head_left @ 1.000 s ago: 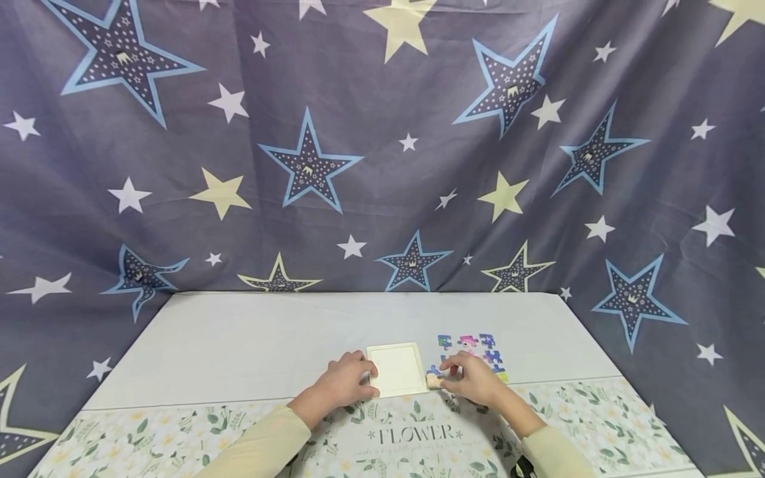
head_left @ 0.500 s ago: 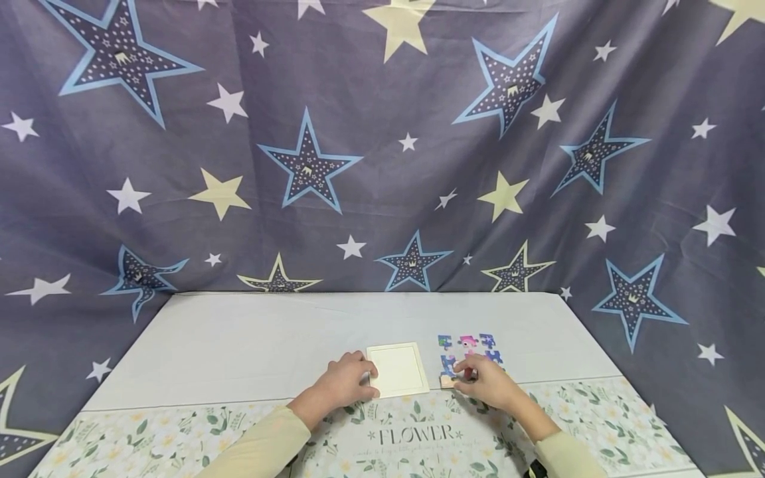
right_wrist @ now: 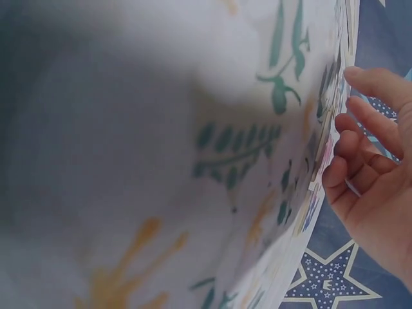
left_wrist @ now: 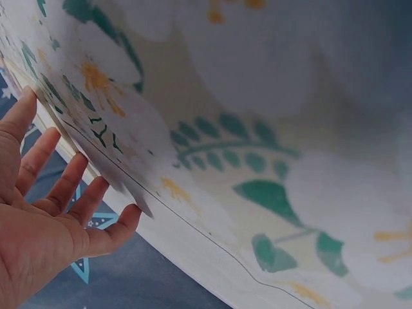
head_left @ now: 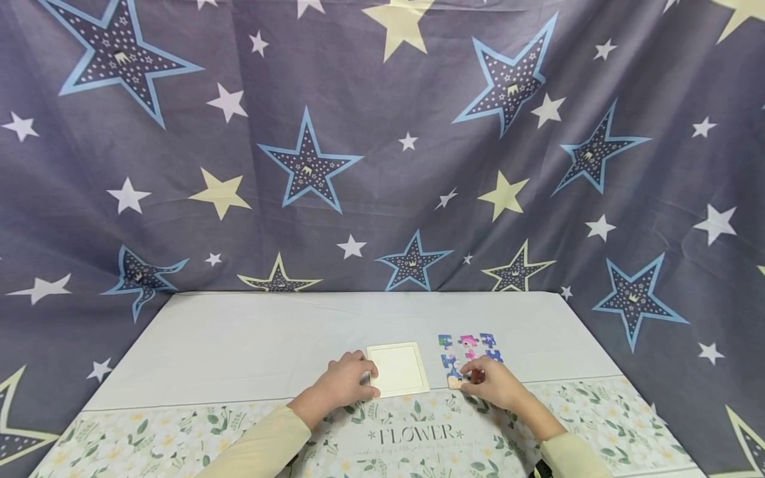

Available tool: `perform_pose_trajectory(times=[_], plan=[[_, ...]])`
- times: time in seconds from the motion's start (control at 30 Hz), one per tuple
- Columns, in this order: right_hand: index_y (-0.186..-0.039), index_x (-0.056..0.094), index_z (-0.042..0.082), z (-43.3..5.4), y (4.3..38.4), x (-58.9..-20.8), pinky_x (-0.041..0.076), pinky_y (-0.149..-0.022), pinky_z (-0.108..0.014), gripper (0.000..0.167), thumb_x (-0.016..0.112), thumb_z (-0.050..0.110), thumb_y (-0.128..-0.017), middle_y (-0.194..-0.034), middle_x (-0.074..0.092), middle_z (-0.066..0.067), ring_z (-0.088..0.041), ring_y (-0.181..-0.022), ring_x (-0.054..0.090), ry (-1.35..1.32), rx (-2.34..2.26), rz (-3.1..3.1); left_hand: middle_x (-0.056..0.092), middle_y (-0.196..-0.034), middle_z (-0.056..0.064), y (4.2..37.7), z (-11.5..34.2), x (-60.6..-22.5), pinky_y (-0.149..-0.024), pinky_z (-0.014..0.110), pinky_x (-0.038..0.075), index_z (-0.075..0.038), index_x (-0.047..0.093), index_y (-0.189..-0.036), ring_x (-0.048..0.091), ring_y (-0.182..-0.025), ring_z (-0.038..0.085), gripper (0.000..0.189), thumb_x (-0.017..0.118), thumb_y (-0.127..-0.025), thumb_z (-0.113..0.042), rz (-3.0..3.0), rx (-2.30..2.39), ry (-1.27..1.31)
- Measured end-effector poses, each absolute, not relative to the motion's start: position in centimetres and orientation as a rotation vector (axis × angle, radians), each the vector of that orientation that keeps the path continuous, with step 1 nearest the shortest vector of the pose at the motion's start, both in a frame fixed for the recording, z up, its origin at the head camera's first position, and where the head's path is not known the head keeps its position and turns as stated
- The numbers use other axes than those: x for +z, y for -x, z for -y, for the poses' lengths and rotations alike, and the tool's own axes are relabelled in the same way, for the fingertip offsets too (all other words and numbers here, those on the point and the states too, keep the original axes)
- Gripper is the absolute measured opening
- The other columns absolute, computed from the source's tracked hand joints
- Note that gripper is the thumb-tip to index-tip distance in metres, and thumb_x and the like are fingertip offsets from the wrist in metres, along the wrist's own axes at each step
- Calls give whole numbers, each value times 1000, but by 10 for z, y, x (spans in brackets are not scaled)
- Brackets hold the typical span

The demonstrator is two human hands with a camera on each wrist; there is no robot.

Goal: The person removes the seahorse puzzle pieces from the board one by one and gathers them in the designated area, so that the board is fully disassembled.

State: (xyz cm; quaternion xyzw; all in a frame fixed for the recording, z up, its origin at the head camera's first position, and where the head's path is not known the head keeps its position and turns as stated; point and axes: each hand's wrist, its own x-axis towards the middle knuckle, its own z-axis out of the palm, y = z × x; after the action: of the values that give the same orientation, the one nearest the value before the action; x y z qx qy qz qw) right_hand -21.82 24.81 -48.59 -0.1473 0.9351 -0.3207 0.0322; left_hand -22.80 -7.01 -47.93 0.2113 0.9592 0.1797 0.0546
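Note:
A square cream puzzle tray [head_left: 396, 369] lies flat on the table. My left hand [head_left: 346, 380] rests along its left edge, thumb at the lower corner; in the left wrist view the left fingers [left_wrist: 67, 183] are spread and fairly straight against it. To the tray's right, colourful jigsaw pieces [head_left: 469, 341] lie in loose rows. My right hand [head_left: 493, 384] holds a blue and peach jigsaw piece [head_left: 455, 380] at the lower left of these rows, between thumb and index finger. The right hand covers part of the lower row. In the right wrist view its other fingers [right_wrist: 347, 145] curl in.
A white table [head_left: 287, 332] carries a flower-print cloth band [head_left: 412, 435] along its front. Behind and beside it hangs a dark star-patterned curtain [head_left: 370, 166].
The right hand has slid the jigsaw piece rightward, away from the tray's edge and under the piece above it in the rows. The left hand and tray have stayed put.

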Motion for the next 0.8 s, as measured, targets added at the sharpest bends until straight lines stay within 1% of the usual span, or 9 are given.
perform_pose_trajectory(times=[0.17, 0.43, 0.8], plan=[[-104, 66, 4, -250, 222, -488, 40, -54, -22, 26, 72, 15, -81, -79, 54, 0, -9, -65, 45, 437, -990, -2857, 55, -97, -3, 229, 70, -479, -83, 44, 44, -19, 67, -102, 48, -88, 13, 34, 70, -78, -44, -2920, 532, -643], [-106, 66, 3, -251, 224, -490, 39, -54, -23, 27, 70, 13, -82, -78, 53, -1, -10, -64, 44, 447, -1009, -2819, 54, -97, -4, 230, 71, -480, -85, 46, 44, -20, 67, -101, 47, -88, 13, 34, 70, -77, -44, -2917, 533, -638], [-105, 66, 3, -251, 225, -490, 38, -52, -23, 25, 70, 12, -82, -75, 52, 0, -10, -63, 43, 464, -1007, -2809, 54, -96, -4, 229, 70, -481, -83, 43, 44, -21, 67, -101, 47, -88, 12, 33, 70, -78, -44, -2912, 535, -641]])
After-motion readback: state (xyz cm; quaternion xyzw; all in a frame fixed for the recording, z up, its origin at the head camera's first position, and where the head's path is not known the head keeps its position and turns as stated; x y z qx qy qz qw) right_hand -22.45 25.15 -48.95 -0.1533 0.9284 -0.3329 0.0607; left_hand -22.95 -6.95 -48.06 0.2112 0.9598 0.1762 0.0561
